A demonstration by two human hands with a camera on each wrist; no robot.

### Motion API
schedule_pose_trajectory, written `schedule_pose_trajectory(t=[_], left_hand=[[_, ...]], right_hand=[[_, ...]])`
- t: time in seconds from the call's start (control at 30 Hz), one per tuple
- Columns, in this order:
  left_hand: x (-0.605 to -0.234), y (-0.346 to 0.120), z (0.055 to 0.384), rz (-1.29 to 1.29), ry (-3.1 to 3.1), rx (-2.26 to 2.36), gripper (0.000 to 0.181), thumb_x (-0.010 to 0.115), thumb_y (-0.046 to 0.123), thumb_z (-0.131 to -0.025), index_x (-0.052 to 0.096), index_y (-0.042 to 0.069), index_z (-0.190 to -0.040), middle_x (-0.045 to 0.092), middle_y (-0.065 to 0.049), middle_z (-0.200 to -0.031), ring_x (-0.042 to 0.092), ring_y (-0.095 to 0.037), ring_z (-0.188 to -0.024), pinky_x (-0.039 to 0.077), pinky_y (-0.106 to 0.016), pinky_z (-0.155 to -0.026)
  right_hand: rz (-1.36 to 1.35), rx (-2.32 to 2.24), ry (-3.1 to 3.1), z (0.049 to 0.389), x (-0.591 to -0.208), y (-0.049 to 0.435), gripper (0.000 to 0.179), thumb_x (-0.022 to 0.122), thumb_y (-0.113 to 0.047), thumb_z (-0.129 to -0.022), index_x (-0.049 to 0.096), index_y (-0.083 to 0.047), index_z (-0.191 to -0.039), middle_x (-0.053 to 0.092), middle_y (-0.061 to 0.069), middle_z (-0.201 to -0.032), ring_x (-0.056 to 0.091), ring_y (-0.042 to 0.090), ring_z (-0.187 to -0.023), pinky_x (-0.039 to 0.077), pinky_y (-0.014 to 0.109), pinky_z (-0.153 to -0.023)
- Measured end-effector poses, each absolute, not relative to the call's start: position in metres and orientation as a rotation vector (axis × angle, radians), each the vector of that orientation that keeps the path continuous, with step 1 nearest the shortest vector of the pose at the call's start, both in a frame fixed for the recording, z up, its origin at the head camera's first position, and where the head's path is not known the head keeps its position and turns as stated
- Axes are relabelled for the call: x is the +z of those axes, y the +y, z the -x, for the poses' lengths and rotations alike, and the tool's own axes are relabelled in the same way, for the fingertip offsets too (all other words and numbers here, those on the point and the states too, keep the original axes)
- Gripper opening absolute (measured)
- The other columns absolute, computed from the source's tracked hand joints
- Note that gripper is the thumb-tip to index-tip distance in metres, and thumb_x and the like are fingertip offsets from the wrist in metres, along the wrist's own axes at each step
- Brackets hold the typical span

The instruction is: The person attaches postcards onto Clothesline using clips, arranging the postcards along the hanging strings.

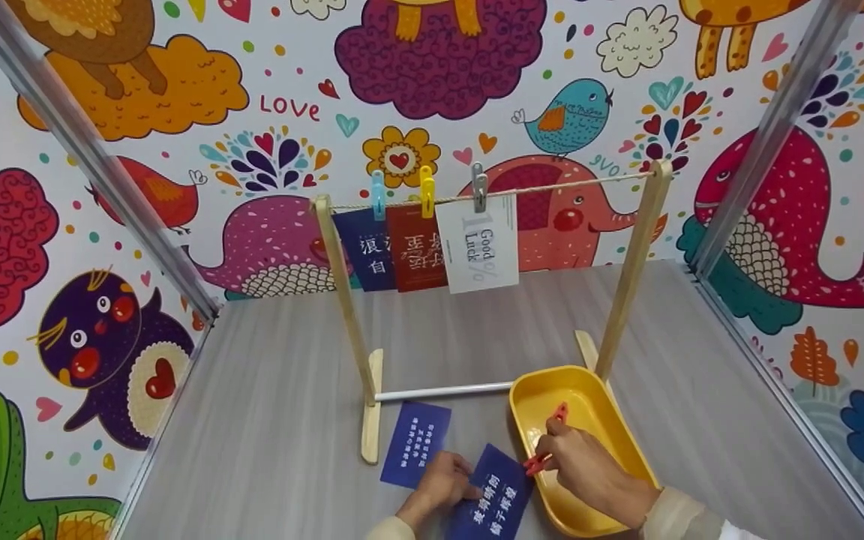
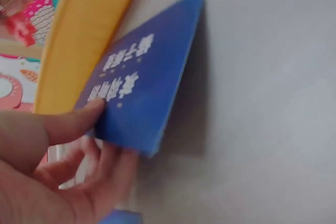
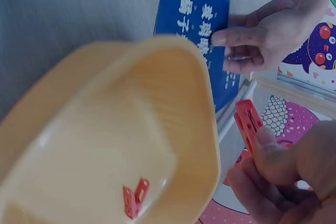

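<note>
My left hand [image 1: 443, 484] pinches a dark blue card [image 1: 488, 499] with white lettering at its edge. In the left wrist view the thumb lies on the card's printed face, the fingers are beneath, and the card is tilted off the table. My right hand [image 1: 589, 465] holds a red clothespin [image 3: 249, 121] between thumb and fingers, beside the yellow basin's rim. Another red clothespin [image 3: 135, 199] lies on the floor of the yellow basin [image 3: 210, 145]. A second blue card [image 1: 417, 444] lies flat on the table, left of the held card.
Behind the hands stands a wooden rack [image 1: 631, 277] with a rope [image 1: 574, 184]. Blue, yellow and grey clothespins [image 1: 480, 187] hold a blue card [image 1: 364, 255], a red card [image 1: 415, 259] and a white card [image 1: 481, 247] on it. Patterned walls surround the table [image 1: 267, 390].
</note>
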State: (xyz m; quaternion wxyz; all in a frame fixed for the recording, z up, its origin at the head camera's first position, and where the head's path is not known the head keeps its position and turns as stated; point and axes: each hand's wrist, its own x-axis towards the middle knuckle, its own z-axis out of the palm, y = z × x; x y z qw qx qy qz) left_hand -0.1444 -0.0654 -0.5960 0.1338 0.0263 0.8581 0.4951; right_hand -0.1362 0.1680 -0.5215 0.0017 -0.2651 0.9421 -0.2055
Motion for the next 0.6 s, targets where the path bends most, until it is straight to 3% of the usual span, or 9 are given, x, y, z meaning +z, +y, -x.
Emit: schedule_pose_trajectory(t=[0.3,0.4,0.6], left_hand=[[-0.555,-0.078,0.161,-0.021,2.384,1.481,0.021,0.081,-0.003,-0.073,0.071,-0.007,-0.092,0.073,-0.013,-0.082,0.067,-0.017,-0.071,0.057,-0.029,-0.064],[-0.541,-0.080,0.168,-0.016,2.420,1.474,0.023,0.081,-0.002,-0.074,0.072,-0.006,-0.094,0.073,-0.013,-0.086,0.067,-0.016,-0.072,0.057,-0.028,-0.065],[-0.512,-0.078,0.182,0.016,2.396,1.503,0.025,0.080,-0.002,-0.075,0.070,-0.006,-0.097,0.072,-0.012,-0.083,0.065,-0.015,-0.068,0.058,-0.030,-0.061]], right_hand=[[1.122,-0.716,2.983,0.158,-0.490,0.179,0.020,0.075,0.012,-0.075,0.079,-0.007,-0.079,0.058,0.001,-0.071,0.056,0.008,-0.066,0.049,0.016,-0.057],[1.168,-0.731,2.994,0.166,-0.472,0.182,0.021,0.074,0.014,-0.075,0.079,-0.005,-0.080,0.061,0.003,-0.071,0.062,0.011,-0.067,0.052,0.015,-0.057],[1.052,-0.633,2.955,0.181,-0.428,0.190,0.017,0.078,0.005,-0.079,0.080,-0.006,-0.093,0.068,0.005,-0.083,0.070,0.017,-0.078,0.061,0.021,-0.070]])
